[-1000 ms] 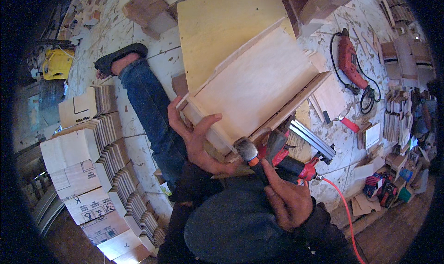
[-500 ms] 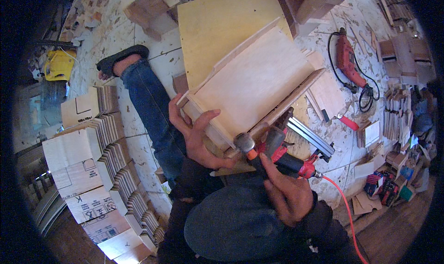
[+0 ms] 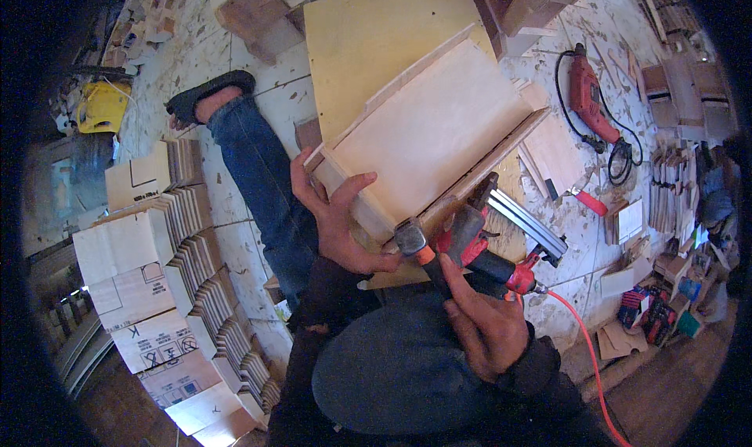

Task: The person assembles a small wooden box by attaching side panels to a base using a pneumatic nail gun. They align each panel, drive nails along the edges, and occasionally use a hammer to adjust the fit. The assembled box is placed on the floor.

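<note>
A shallow wooden box with low side walls lies tilted across a yellowish board. My left hand grips its near left end wall, fingers spread along the wood. My right hand is closed round the dark handle of a hammer with an orange collar. The hammer's metal head is at the box's near corner; whether it touches the wood I cannot tell. Just right of the hammer, against the box's near side, lies a red and black nail gun joined to an orange air hose.
Stacked cut wooden panels stand at the left, near my outstretched leg. A red corded drill and a red-handled tool lie on the tiled floor at the right. Cardboard boxes and more wood pieces surround the space.
The hammer head has shifted slightly up and left, close to the box's corner. My left hand keeps its grip, and the nail gun stays in place.
</note>
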`<state>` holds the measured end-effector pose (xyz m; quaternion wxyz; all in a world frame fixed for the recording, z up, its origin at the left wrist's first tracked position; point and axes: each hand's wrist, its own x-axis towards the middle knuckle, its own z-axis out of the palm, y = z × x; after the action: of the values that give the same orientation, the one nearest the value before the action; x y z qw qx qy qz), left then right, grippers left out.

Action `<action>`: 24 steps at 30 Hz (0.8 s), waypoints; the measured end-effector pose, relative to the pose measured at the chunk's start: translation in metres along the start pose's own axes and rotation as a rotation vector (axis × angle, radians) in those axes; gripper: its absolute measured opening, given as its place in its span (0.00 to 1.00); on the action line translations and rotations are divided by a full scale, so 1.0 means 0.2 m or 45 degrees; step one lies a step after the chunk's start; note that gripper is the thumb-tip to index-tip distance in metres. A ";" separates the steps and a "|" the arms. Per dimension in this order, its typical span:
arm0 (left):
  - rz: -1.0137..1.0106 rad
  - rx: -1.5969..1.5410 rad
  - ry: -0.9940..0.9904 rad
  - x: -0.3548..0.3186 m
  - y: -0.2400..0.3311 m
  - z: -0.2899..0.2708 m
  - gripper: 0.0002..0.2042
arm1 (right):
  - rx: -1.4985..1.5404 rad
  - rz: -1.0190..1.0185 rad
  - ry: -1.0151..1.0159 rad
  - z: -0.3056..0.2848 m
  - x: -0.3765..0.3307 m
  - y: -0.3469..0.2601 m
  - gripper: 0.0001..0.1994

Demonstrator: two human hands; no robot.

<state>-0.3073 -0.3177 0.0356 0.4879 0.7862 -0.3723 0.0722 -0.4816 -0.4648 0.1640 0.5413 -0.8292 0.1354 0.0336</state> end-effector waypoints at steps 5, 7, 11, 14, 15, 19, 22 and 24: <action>0.012 0.013 -0.053 0.02 0.00 -0.02 0.45 | 0.019 0.107 -0.066 -0.03 0.00 -0.02 0.28; 0.024 0.097 -0.048 0.01 0.00 -0.02 0.45 | 0.002 0.140 -0.097 -0.05 0.01 -0.02 0.28; 0.036 0.105 -0.034 0.01 0.00 -0.01 0.46 | 0.052 0.128 -0.096 -0.04 0.05 0.02 0.28; 0.059 0.116 -0.038 0.02 -0.01 -0.01 0.46 | 0.058 0.094 -0.095 -0.03 0.05 0.03 0.28; 0.049 0.087 -0.035 0.02 -0.01 -0.01 0.46 | 0.073 0.110 -0.096 -0.04 0.05 0.03 0.28; 0.033 0.064 -0.031 0.01 0.02 0.00 0.44 | 0.055 0.040 -0.061 -0.03 0.02 0.04 0.28; 0.014 0.090 -0.048 0.01 0.02 0.00 0.44 | 0.068 0.047 -0.066 -0.04 0.02 0.03 0.28; 0.021 0.064 -0.065 0.02 0.01 -0.01 0.45 | 0.068 0.121 -0.103 -0.05 0.01 0.01 0.28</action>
<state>-0.3057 -0.3179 0.0400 0.4576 0.7967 -0.3892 0.0654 -0.4813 -0.4747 0.1649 0.5662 -0.8050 0.1533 0.0890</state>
